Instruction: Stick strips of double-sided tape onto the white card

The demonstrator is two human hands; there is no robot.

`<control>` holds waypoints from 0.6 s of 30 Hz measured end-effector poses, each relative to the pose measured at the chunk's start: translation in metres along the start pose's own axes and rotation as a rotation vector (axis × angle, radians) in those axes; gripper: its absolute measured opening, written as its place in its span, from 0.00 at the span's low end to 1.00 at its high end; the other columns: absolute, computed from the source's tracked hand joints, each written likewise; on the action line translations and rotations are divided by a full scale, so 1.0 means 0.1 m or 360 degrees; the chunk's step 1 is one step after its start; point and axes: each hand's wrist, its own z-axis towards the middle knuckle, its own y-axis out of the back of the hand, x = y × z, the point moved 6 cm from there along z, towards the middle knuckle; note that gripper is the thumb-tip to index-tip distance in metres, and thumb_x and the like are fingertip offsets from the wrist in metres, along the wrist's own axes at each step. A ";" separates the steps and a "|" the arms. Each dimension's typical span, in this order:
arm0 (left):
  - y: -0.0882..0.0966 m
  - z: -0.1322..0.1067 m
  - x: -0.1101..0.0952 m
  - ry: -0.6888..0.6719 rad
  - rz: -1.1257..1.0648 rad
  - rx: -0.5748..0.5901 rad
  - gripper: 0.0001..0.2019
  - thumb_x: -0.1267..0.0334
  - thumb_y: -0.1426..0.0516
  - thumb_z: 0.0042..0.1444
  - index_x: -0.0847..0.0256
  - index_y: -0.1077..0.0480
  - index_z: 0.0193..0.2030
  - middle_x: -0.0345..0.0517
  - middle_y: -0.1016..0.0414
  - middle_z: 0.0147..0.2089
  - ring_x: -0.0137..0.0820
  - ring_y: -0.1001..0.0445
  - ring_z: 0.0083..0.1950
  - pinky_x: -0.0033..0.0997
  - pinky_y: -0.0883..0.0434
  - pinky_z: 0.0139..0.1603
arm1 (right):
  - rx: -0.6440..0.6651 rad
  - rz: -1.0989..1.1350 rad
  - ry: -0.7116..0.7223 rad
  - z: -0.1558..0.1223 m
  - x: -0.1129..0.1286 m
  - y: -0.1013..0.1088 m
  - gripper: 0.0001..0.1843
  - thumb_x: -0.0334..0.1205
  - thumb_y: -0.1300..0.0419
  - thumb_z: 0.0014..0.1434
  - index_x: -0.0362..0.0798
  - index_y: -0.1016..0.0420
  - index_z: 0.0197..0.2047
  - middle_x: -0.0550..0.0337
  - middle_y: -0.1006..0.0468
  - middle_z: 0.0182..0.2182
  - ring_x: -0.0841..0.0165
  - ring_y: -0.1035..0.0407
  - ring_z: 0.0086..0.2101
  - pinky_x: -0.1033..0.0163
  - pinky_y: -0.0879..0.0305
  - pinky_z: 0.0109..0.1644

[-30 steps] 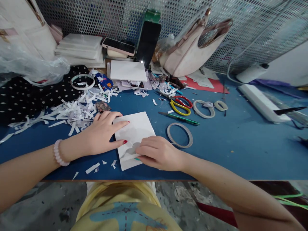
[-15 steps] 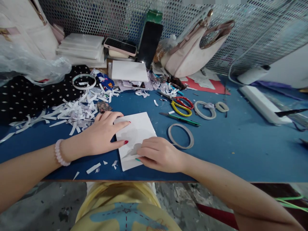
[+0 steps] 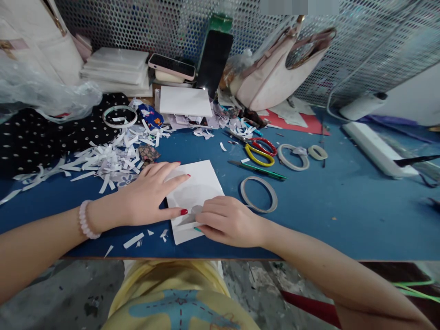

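A white rectangular card or sheet lies on the blue tabletop in front of me. My left hand rests on its left side, fingers spread, thumb and fingertips pressing on the white surface. Over the lower right part of the card my right hand is closed, its fingers bent together beside a narrow raised edge that crosses the card. A small teal tip shows at the fingers; whether it is a nail or a tool I cannot tell. What those fingers pinch is hidden.
Paper shreds are heaped to the left. Right of the card lie a tape roll, a green-handled pointed tool, scissors and further rolls. A stack of white cards, a phone and a handbag stand behind.
My left hand has slid slightly right and toward me, its thumb now lower on the card. My right hand and the card look nearly unchanged.
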 end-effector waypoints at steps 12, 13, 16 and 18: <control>-0.01 0.00 -0.01 -0.0011 -0.0009 0.0063 0.36 0.41 0.45 0.62 0.56 0.45 0.73 0.60 0.53 0.76 0.57 0.52 0.74 0.61 0.48 0.70 | -0.0078 -0.0002 0.0032 0.03 0.02 0.03 0.17 0.35 0.55 0.72 0.44 0.29 0.34 0.60 0.28 0.24 0.70 0.36 0.25 0.64 0.43 0.30; -0.02 0.00 -0.01 -0.0015 -0.0003 0.0070 0.37 0.41 0.45 0.62 0.56 0.45 0.73 0.60 0.54 0.76 0.57 0.53 0.74 0.61 0.48 0.71 | -0.0078 -0.0005 0.0032 0.04 0.02 0.03 0.18 0.35 0.55 0.72 0.44 0.29 0.34 0.60 0.27 0.24 0.70 0.37 0.25 0.64 0.43 0.30; -0.02 0.00 -0.02 -0.0032 0.0011 0.0079 0.37 0.40 0.46 0.63 0.55 0.46 0.73 0.60 0.56 0.76 0.57 0.54 0.75 0.62 0.49 0.71 | -0.0075 -0.0007 0.0032 0.04 0.02 0.04 0.18 0.35 0.55 0.72 0.44 0.29 0.35 0.60 0.27 0.24 0.70 0.36 0.26 0.64 0.43 0.30; -0.01 -0.01 -0.03 -0.0039 0.0008 0.0094 0.37 0.40 0.47 0.63 0.55 0.47 0.73 0.60 0.57 0.77 0.56 0.54 0.75 0.63 0.50 0.71 | -0.0070 -0.0011 0.0036 0.04 0.03 0.04 0.17 0.34 0.55 0.72 0.44 0.29 0.35 0.60 0.27 0.24 0.70 0.36 0.26 0.64 0.43 0.31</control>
